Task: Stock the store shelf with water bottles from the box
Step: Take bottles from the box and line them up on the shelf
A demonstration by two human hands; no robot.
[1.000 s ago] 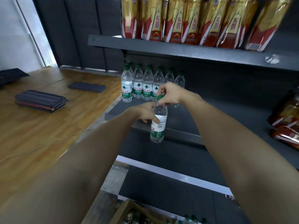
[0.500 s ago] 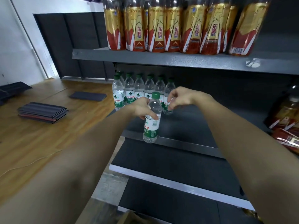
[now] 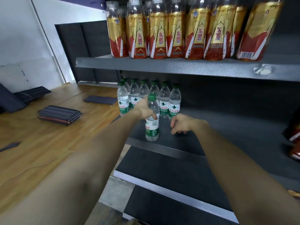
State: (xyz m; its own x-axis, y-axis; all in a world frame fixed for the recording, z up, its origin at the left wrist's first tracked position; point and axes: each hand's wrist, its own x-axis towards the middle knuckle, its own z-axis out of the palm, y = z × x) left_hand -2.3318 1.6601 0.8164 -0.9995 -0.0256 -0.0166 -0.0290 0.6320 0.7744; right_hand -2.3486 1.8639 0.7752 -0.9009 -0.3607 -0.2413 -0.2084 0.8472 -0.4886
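A clear water bottle (image 3: 152, 127) with a green cap and green label stands upright near the front edge of the dark grey middle shelf (image 3: 211, 132). My left hand (image 3: 146, 109) grips it round the upper body, thumb across the front. My right hand (image 3: 180, 123) hovers just right of the bottle with fingers loosely curled and holds nothing. Behind, several matching water bottles (image 3: 174, 101) stand in a row at the back left of the same shelf. The box is out of view.
The upper shelf (image 3: 178, 67) carries several gold and red drink bottles (image 3: 158, 34). Red packaged goods (image 3: 293, 140) lie at the middle shelf's right end. Lower shelves (image 3: 170, 169) step out below. Dark stacked panels (image 3: 59, 114) lie on the wooden floor at left.
The bottle went from hanging in front of the shelf edge to standing on the middle shelf. My right hand left the cap and dropped to the right. The view tilted upward.
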